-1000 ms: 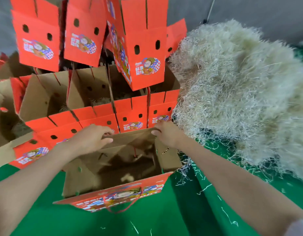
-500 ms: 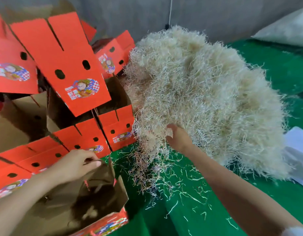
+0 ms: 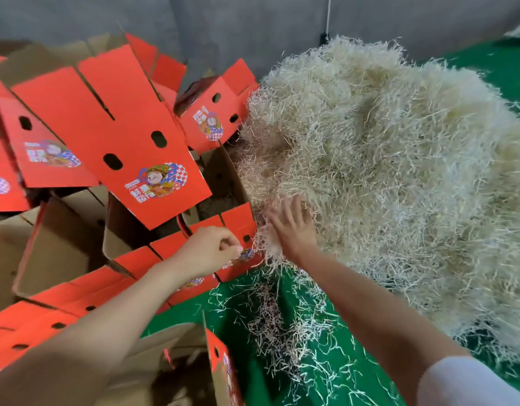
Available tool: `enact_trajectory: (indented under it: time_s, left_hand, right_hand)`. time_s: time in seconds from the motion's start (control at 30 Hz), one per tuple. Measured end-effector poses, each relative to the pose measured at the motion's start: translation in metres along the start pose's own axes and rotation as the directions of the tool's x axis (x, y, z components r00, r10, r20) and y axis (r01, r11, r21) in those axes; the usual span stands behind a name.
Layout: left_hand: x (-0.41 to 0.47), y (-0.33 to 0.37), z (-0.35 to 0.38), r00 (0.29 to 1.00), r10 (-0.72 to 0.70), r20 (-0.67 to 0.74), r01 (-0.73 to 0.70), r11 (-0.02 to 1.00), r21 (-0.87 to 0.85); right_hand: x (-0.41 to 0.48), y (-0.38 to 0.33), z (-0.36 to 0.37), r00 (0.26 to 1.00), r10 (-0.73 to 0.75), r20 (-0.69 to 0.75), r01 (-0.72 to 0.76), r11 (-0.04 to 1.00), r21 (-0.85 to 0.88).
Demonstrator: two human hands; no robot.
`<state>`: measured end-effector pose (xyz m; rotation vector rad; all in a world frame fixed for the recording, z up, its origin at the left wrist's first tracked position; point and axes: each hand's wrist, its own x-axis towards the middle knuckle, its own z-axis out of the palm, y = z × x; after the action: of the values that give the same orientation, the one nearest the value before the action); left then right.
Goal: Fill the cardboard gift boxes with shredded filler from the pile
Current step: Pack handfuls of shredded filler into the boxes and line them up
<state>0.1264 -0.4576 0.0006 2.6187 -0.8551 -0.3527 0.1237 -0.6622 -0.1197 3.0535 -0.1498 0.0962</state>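
Observation:
A big pale pile of shredded filler (image 3: 384,186) fills the right half of the view. My right hand (image 3: 294,227) lies against the pile's lower left edge with fingers spread, strands over the fingertips. My left hand (image 3: 212,250) hovers just left of it, over the red boxes. Its fingers are curled shut and the fingertips are close to the hanging strands; I see nothing held in them. An open gift box (image 3: 177,338), brown inside and red outside, stands at the bottom under my left forearm. What lies in it is dark and blurred.
Red printed gift boxes (image 3: 130,136) are stacked and tilted across the left, some with open brown flaps. Loose strands (image 3: 282,323) litter the green surface (image 3: 311,385) between box and pile. A grey wall (image 3: 253,30) stands behind.
My left hand has let go of the open box's flap and moved up and right toward the pile. My right hand has opened against the filler. The view has shifted right.

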Motion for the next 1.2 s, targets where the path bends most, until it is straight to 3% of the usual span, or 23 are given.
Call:
enact_trajectory:
  time_s: [0.1, 0.2, 0.27, 0.33, 0.43, 0.57, 0.67, 0.73, 0.8, 0.87, 0.97, 1.1, 1.2]
  left_hand:
    - [0.021, 0.012, 0.006, 0.997, -0.071, -0.023, 0.068, 0.99, -0.124]
    - [0.041, 0.023, 0.012, 0.989, -0.137, -0.057, 0.12, 0.965, -0.234]
    - [0.049, 0.027, 0.017, 0.982, -0.183, -0.042, 0.158, 0.926, -0.343]
    - [0.053, 0.031, 0.024, 0.981, -0.196, 0.01, 0.178, 0.868, -0.464]
    - [0.053, 0.039, 0.035, 0.988, -0.144, 0.054, 0.148, 0.791, -0.594]
    - [0.061, 0.07, 0.047, 0.999, -0.019, 0.05, 0.044, 0.827, -0.561]
    - [0.07, 0.091, 0.064, 0.976, -0.212, 0.052, 0.195, 0.74, -0.643]
    - [0.066, 0.086, 0.072, 0.939, -0.345, 0.002, 0.258, 0.698, -0.668]
    - [0.052, 0.077, 0.076, 0.884, -0.466, -0.03, 0.336, 0.681, -0.651]
    - [0.036, 0.07, 0.074, 0.822, -0.569, 0.009, 0.403, 0.572, -0.715]
    - [0.025, 0.06, 0.068, 0.78, -0.618, 0.097, 0.445, 0.439, -0.781]
    - [0.02, 0.055, 0.056, 0.797, -0.602, 0.056, 0.388, 0.438, -0.811]
    - [0.011, 0.063, 0.035, 0.798, -0.602, -0.003, 0.298, 0.399, -0.867]
  right_hand:
    - [0.028, 0.018, -0.006, 0.985, 0.138, 0.103, -0.144, 0.988, 0.056]
    - [0.032, 0.024, -0.013, 0.96, 0.104, 0.259, -0.091, 0.994, -0.061]
    - [0.024, 0.026, -0.021, 0.97, 0.151, 0.191, -0.166, 0.984, 0.065]
    - [0.015, 0.034, -0.037, 0.973, 0.198, 0.117, -0.225, 0.925, 0.307]
    - [-0.001, 0.056, -0.07, 0.948, 0.309, 0.071, -0.283, 0.724, 0.629]
    - [-0.025, 0.064, -0.108, 0.949, 0.312, 0.041, -0.241, 0.637, 0.732]
    - [-0.042, 0.061, -0.123, 0.986, 0.162, 0.05, -0.151, 0.711, 0.687]
    - [-0.049, 0.069, -0.127, 0.989, 0.048, 0.139, -0.135, 0.665, 0.735]
    - [-0.053, 0.085, -0.129, 0.989, 0.083, 0.124, -0.149, 0.603, 0.784]
    - [-0.053, 0.098, -0.132, 0.977, 0.211, -0.012, -0.114, 0.572, 0.813]
    - [-0.046, 0.101, -0.13, 0.982, 0.173, -0.079, -0.056, 0.659, 0.75]
    - [-0.034, 0.081, -0.121, 0.973, -0.143, 0.181, 0.021, 0.836, 0.548]
    - [-0.03, 0.067, -0.102, 0.958, -0.12, 0.262, 0.001, 0.911, 0.413]
